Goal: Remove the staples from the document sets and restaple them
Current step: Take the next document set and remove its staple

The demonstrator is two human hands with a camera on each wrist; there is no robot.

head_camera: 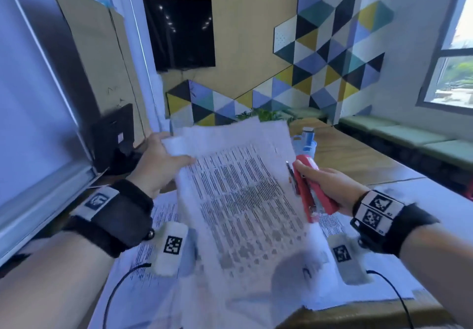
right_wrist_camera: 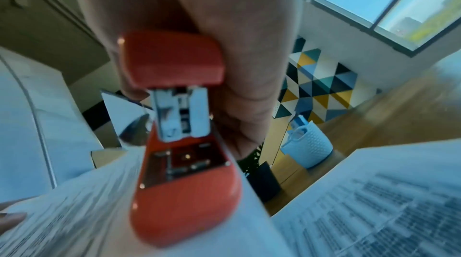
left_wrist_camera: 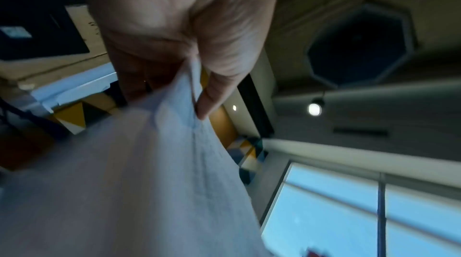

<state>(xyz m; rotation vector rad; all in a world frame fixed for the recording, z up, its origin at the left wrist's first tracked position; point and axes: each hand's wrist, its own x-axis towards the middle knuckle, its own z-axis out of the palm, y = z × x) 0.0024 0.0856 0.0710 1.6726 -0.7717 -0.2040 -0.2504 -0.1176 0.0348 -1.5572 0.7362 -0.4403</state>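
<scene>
A printed document set (head_camera: 238, 188) is lifted off the table and tilted, blurred by motion. My left hand (head_camera: 163, 162) pinches its upper left edge between thumb and fingers; the left wrist view shows the white sheets (left_wrist_camera: 154, 162) caught between the thumb (left_wrist_camera: 219, 75) and the fingers behind. My right hand (head_camera: 330, 185) grips a red stapler (head_camera: 309, 188) at the set's right edge. In the right wrist view the red stapler (right_wrist_camera: 184, 162) sits with its mouth gaping and the metal magazine showing, next to the paper (right_wrist_camera: 75, 212).
More printed sheets (head_camera: 158, 216) lie spread on the wooden table (head_camera: 358, 154) beneath. A pale blue basket (head_camera: 305, 141) stands behind the stapler, a black device (head_camera: 112, 136) at the left by a white board (head_camera: 30, 113). Green bench cushions (head_camera: 409, 136) line the window wall.
</scene>
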